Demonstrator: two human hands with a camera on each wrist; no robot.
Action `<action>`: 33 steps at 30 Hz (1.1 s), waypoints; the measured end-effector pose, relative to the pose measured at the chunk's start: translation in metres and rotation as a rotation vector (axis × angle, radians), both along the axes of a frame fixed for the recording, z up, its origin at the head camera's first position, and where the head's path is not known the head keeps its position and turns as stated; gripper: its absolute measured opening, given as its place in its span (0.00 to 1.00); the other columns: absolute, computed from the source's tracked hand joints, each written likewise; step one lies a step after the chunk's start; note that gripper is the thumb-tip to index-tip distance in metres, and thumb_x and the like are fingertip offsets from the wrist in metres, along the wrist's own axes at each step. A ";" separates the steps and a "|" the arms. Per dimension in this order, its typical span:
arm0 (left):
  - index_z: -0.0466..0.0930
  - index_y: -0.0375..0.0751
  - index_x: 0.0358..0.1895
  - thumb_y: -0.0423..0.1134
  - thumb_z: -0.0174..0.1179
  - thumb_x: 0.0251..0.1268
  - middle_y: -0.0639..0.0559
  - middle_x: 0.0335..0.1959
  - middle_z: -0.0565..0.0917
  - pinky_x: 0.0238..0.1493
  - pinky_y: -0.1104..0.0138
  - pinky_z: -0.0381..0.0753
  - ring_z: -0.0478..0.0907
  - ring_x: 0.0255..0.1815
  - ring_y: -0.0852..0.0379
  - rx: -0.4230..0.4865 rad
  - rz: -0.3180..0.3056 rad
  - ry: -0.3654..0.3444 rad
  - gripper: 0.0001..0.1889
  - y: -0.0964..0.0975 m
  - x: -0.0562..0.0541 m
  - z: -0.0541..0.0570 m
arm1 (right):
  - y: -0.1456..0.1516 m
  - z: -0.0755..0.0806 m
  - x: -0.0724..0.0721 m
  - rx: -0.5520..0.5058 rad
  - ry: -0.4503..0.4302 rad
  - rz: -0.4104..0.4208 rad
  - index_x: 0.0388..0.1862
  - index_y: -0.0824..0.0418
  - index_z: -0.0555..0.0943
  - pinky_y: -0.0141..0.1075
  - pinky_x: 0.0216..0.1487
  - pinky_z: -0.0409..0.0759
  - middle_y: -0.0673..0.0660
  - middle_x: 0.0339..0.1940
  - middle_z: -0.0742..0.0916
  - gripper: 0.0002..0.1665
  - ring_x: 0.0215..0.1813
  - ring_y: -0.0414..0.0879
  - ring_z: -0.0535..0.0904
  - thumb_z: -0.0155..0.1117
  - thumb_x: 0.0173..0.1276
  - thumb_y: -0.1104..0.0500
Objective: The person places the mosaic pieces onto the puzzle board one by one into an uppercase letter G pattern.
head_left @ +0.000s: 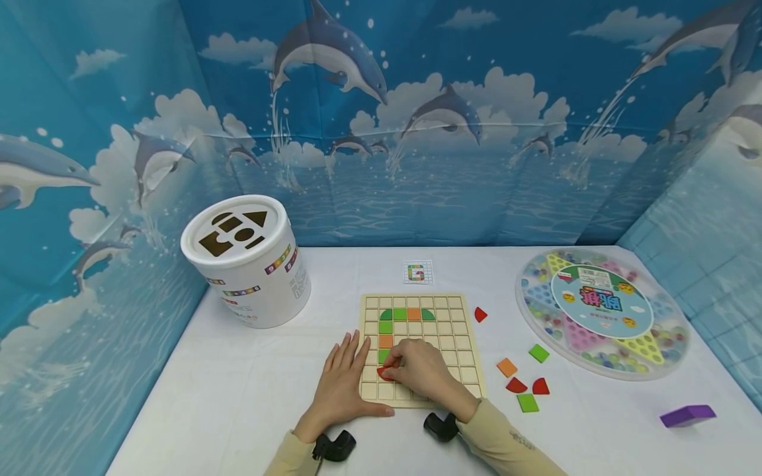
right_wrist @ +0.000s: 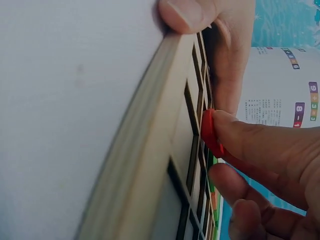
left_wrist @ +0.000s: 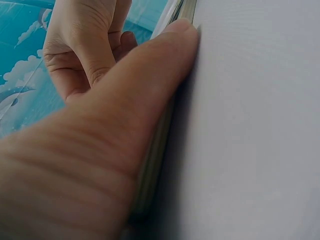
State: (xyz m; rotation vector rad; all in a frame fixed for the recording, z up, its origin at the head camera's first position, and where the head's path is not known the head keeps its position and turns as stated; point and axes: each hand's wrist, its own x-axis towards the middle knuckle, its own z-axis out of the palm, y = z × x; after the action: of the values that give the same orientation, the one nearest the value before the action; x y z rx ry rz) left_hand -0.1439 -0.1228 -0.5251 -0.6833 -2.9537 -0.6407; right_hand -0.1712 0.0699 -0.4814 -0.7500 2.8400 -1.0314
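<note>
A wooden grid board (head_left: 440, 396) lies on the white table, with green and orange pieces set in its upper row and down a left column. My right hand (head_left: 419, 367) pinches a red quarter-circle piece (right_wrist: 213, 134) between thumb and fingers, low in that column, just below a green square (head_left: 383, 357). At the board's left side, my left hand (head_left: 342, 387) rests with straight, spread fingers. Its thumb (left_wrist: 170, 42) lies along the board's front edge, as the left wrist view shows. Part of the red piece is hidden by the right fingers.
Right of the board lie loose red quarter circles (head_left: 540, 386), green squares (head_left: 528, 402) and an orange square (head_left: 507, 367). A small pattern card (head_left: 418, 272) sits behind it. Around are a white bucket (head_left: 268, 291), a round marble game board (head_left: 601, 311) and a purple block (head_left: 688, 416).
</note>
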 end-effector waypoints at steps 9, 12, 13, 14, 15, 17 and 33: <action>0.47 0.38 0.75 0.78 0.61 0.34 0.40 0.76 0.45 0.70 0.52 0.37 0.36 0.75 0.46 -0.012 0.000 -0.003 0.67 0.000 0.000 -0.001 | 0.003 0.001 0.001 0.029 0.003 0.011 0.24 0.54 0.86 0.30 0.24 0.70 0.42 0.21 0.81 0.10 0.24 0.33 0.72 0.79 0.47 0.53; 0.47 0.38 0.75 0.78 0.62 0.34 0.40 0.76 0.45 0.70 0.52 0.37 0.36 0.75 0.46 -0.010 0.000 -0.010 0.67 0.000 0.000 0.000 | 0.004 0.000 0.001 0.048 0.010 0.014 0.24 0.54 0.86 0.30 0.25 0.70 0.42 0.22 0.81 0.11 0.24 0.33 0.72 0.79 0.47 0.51; 0.47 0.38 0.75 0.78 0.62 0.34 0.40 0.76 0.45 0.70 0.52 0.37 0.36 0.75 0.46 -0.008 0.000 -0.009 0.67 0.000 0.000 0.000 | 0.003 -0.001 0.002 0.048 0.015 0.013 0.24 0.54 0.86 0.30 0.25 0.70 0.41 0.21 0.81 0.11 0.24 0.33 0.72 0.79 0.48 0.51; 0.47 0.38 0.75 0.78 0.62 0.34 0.40 0.76 0.44 0.70 0.52 0.37 0.36 0.75 0.46 -0.009 0.000 -0.009 0.67 0.000 0.000 -0.001 | 0.003 -0.001 0.002 0.050 0.023 0.010 0.24 0.54 0.86 0.30 0.25 0.69 0.41 0.21 0.80 0.11 0.24 0.33 0.71 0.79 0.48 0.50; 0.47 0.38 0.75 0.78 0.62 0.34 0.40 0.76 0.44 0.70 0.52 0.37 0.36 0.75 0.46 -0.009 0.001 -0.008 0.67 0.000 0.000 -0.001 | 0.003 -0.002 0.002 0.051 0.031 0.006 0.24 0.54 0.86 0.29 0.24 0.69 0.40 0.20 0.79 0.11 0.23 0.32 0.71 0.78 0.48 0.50; 0.47 0.38 0.75 0.78 0.62 0.34 0.40 0.76 0.45 0.70 0.52 0.37 0.36 0.75 0.46 -0.007 0.001 -0.005 0.67 0.000 0.000 -0.001 | 0.001 -0.002 0.003 0.052 0.048 -0.004 0.23 0.54 0.85 0.29 0.23 0.68 0.39 0.18 0.77 0.11 0.22 0.32 0.70 0.78 0.49 0.51; 0.47 0.39 0.75 0.79 0.62 0.33 0.40 0.76 0.45 0.70 0.52 0.37 0.37 0.75 0.46 -0.006 0.010 -0.006 0.67 0.000 0.000 -0.001 | 0.003 -0.001 0.005 0.083 0.061 -0.041 0.24 0.52 0.84 0.29 0.17 0.65 0.36 0.14 0.73 0.12 0.17 0.31 0.67 0.77 0.49 0.49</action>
State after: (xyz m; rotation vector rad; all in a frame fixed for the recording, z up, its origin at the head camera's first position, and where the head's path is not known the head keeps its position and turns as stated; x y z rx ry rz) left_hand -0.1436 -0.1224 -0.5260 -0.6682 -2.9632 -0.6347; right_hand -0.1667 0.0732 -0.4823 -0.7314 2.9411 -0.9035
